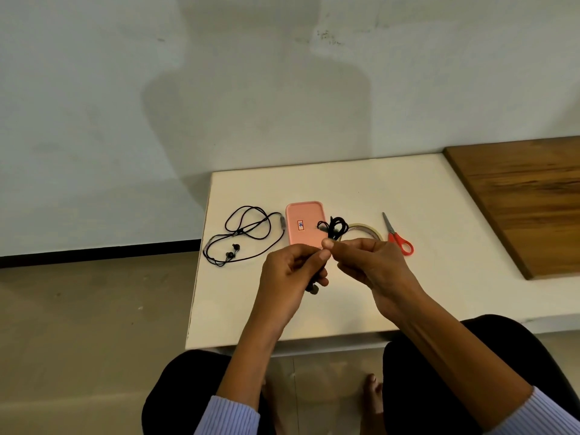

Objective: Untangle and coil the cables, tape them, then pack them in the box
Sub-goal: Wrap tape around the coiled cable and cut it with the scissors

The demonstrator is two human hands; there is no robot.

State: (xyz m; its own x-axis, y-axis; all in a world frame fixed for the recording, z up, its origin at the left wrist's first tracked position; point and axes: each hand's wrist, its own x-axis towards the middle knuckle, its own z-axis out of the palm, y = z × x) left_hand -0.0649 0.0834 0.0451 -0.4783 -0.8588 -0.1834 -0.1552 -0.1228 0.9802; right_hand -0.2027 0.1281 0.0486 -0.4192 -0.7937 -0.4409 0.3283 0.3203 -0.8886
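Head view, largest first: white table (pixel 361 189) offering open room ahead, its edges lying near on the left and front. Pink box (pixel 303 222) sitting closed, mid-table. Loose earphone cable (pixel 244 235) sprawling left of it. Left hand (pixel 290 274) and right hand (pixel 365 263) pinching a bundled black cable (pixel 335 229) above the table; probably light, limp, best gripped at the coil's waist. Tape roll (pixel 365 229) and scissors (pixel 397 237) waiting to the right.
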